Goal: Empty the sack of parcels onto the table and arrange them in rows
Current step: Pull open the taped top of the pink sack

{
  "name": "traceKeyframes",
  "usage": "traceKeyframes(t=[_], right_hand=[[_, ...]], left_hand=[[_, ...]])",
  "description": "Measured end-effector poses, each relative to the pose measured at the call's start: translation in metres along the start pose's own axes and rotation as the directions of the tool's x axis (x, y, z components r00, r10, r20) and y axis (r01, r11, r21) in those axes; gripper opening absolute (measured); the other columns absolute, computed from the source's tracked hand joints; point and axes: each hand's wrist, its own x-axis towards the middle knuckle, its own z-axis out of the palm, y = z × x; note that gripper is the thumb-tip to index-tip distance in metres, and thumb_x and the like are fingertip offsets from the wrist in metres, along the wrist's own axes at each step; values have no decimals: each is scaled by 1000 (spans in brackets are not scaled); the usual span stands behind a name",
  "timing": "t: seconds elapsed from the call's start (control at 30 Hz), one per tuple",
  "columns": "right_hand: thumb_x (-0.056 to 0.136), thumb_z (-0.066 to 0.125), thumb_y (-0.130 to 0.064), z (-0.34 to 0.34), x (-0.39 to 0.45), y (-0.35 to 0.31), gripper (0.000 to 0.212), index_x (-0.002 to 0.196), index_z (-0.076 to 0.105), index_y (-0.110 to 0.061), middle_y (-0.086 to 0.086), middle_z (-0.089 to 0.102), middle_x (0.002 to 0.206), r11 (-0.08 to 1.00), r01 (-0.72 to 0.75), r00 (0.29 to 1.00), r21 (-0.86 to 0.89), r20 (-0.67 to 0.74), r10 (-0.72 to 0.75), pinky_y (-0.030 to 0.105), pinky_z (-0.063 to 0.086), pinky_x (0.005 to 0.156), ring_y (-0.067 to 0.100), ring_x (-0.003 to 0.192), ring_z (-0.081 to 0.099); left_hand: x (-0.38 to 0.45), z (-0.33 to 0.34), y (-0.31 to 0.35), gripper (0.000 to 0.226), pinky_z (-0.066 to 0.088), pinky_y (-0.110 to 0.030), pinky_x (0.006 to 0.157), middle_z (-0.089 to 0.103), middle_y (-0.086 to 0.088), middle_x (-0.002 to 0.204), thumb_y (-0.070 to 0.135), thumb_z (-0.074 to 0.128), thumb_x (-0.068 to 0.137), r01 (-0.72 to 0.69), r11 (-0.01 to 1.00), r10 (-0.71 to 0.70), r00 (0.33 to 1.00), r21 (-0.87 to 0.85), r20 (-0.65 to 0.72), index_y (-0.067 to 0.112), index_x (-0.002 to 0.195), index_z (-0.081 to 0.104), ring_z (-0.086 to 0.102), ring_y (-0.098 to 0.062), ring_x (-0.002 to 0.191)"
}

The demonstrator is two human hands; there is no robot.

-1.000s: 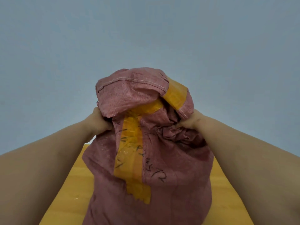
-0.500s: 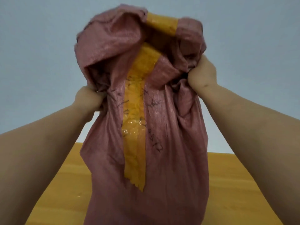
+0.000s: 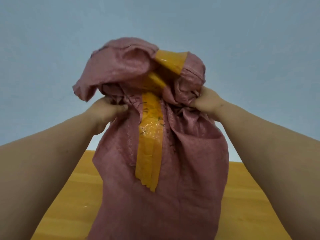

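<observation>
Behind everything stood a plain grey-blue wall (image 3: 52, 49), and below it the orange wooden surface (image 3: 72, 196) ran out to both sides. You held the reddish woven sack (image 3: 181, 179) upright between your arms, its bulk hiding the middle of the surface and any parcels, with a strip of yellow tape (image 3: 150, 153) running down its front. Your left hand (image 3: 105, 110) and right hand (image 3: 207, 101) each had their fingers clamped on bunched fabric near the sack's top.
</observation>
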Motion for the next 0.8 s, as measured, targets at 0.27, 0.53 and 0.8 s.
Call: traceKeyframes(t=[0.27, 0.53, 0.8], right_hand=[[62, 86, -10, -1, -6, 47, 86, 133, 40, -26, 5, 62, 114, 979, -176, 962, -105, 191, 193, 30, 47, 84, 24, 101, 59], [91, 56, -13, -14, 5, 38, 30, 115, 66, 2, 26, 63, 122, 865, -186, 981, -466, -131, 141, 43, 46, 95, 41, 114, 59], [96, 47, -11, -45, 18, -10, 36, 127, 59, 3, 23, 60, 129, 977, -208, 920, 49, -329, 213, 38, 48, 89, 40, 119, 58]], left_hand=[[-24, -5, -45, 111, 51, -44, 98, 54, -2, 131, 42, 87, 49, 101, 821, -200, 973, 562, 118, 35, 148, 39, 55, -28, 119], [-20, -21, -25, 19, 53, -46, 84, 70, -18, 97, 13, 59, 92, 13, 691, 140, 978, 722, -152, 2, 92, 74, 64, -38, 94], [-12, -27, 15, 14, 52, -42, 84, 66, -13, 99, 20, 56, 95, -21, 813, 248, 916, 581, -314, 15, 100, 68, 62, -39, 97]])
